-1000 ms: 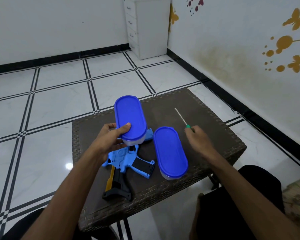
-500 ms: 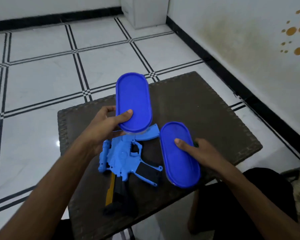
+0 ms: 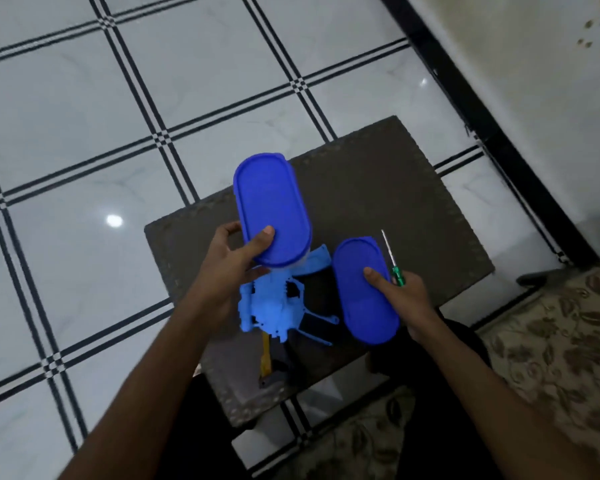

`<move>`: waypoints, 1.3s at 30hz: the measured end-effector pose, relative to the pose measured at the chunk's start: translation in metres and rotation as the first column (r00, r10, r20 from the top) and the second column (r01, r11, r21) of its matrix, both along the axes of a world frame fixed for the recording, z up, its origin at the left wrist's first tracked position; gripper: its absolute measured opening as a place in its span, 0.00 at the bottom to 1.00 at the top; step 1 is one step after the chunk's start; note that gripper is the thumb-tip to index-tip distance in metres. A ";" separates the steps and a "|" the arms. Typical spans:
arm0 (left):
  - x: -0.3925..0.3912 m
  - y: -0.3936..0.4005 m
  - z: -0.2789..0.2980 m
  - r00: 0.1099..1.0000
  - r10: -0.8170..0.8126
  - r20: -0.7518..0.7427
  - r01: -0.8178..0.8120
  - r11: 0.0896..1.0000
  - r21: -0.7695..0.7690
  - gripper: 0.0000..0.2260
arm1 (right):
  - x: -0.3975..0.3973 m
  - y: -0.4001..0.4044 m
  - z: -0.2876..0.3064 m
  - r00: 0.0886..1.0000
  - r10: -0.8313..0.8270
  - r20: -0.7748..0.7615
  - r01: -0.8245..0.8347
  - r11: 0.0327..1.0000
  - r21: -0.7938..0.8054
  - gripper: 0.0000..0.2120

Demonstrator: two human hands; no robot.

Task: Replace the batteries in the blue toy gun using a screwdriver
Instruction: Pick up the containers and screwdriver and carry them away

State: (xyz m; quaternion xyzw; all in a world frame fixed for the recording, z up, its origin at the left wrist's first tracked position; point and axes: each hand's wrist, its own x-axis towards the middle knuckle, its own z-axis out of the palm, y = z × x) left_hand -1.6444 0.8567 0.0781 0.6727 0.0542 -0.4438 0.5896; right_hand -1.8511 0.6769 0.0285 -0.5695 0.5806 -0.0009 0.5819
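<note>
The blue toy gun [image 3: 274, 311] lies on the dark woven table [image 3: 395, 202], its black and yellow end [image 3: 269, 362] pointing toward me. My left hand [image 3: 229, 268] holds a blue-lidded container [image 3: 272, 207] above the gun, thumb on the lid. My right hand [image 3: 400, 294] grips a second blue-lidded container [image 3: 362, 299] just right of the gun, thumb pressed on its lid. A screwdriver [image 3: 392, 261] with a green handle and thin shaft sticks out beside the right hand's knuckles. I cannot tell whether the fingers also hold it.
The small table stands on a white tiled floor [image 3: 84, 133] with black lines. A wall with a black skirting [image 3: 465, 81] runs along the right. A patterned cushion [image 3: 551, 348] sits at the lower right, and my dark-clothed legs are under the table's near edge.
My right hand left the screwdriver, moved to the second container and took hold of it. The left hand keeps its container raised. The view has tilted down.
</note>
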 end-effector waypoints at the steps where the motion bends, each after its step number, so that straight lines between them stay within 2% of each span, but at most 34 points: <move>1: 0.003 0.006 0.011 1.000 0.010 -0.003 -0.010 1.000 -0.004 0.26 | 0.003 0.000 0.011 0.999 -0.033 -0.004 0.033 0.999 -0.018 0.16; 4: 0.022 0.036 0.062 0.999 0.024 -0.022 -0.024 1.000 0.003 0.29 | 0.018 0.012 0.069 0.994 -0.106 0.011 0.107 0.993 -0.047 0.16; 6: 0.036 0.056 0.098 1.000 -0.003 0.005 0.003 1.000 0.011 0.33 | 0.028 0.025 0.113 0.984 -0.172 0.035 0.173 0.984 -0.034 0.23; 8: 0.050 0.076 0.135 0.998 -0.058 0.035 0.058 0.998 0.017 0.33 | 0.038 0.040 0.154 0.970 -0.228 0.079 0.231 0.972 -0.031 0.25; 11: 0.070 0.099 0.186 0.990 -0.125 0.065 0.124 0.992 0.028 0.29 | 0.056 0.063 0.212 0.944 -0.302 0.133 0.306 0.952 -0.011 0.22; 14: 0.084 0.115 0.235 0.980 -0.177 0.088 0.173 0.984 0.051 0.29 | 0.074 0.078 0.263 0.919 -0.351 0.177 0.353 0.935 0.023 0.23; 17: 0.091 0.129 0.269 0.975 -0.176 0.139 0.172 0.984 0.040 0.29 | 0.097 0.088 0.305 0.902 -0.368 0.224 0.364 0.929 0.061 0.17; 19: 0.098 0.134 0.285 0.978 -0.147 0.146 0.148 0.989 0.004 0.26 | 0.116 0.094 0.323 0.901 -0.345 0.262 0.341 0.938 0.060 0.16; 25: 0.134 0.152 0.318 0.992 -0.058 0.109 0.066 0.995 -0.071 0.23 | 0.171 0.116 0.370 0.913 -0.276 0.302 0.290 0.957 -0.001 0.32; 27: 0.158 0.165 0.325 0.992 -0.051 0.117 0.061 0.994 -0.087 0.21 | 0.191 0.129 0.376 0.901 -0.300 0.313 0.322 0.947 -0.019 0.30; 30: 0.212 0.193 0.327 0.989 -0.016 0.149 0.031 0.995 -0.099 0.20 | 0.235 0.156 0.382 0.884 -0.345 0.315 0.371 0.928 -0.025 0.22; 33: 0.273 0.228 0.333 0.978 -0.033 0.207 0.061 0.989 -0.132 0.21 | 0.285 0.187 0.387 0.851 -0.405 0.335 0.439 0.898 -0.027 0.22; 35: 0.313 0.258 0.338 0.969 -0.041 0.243 0.067 0.993 -0.099 0.22 | 0.323 0.210 0.393 0.844 -0.437 0.309 0.460 0.888 0.001 0.22; 39: 0.392 0.286 0.361 0.957 -0.005 0.290 0.038 0.993 -0.108 0.22 | 0.396 0.234 0.413 0.852 -0.417 0.317 0.441 0.897 -0.005 0.21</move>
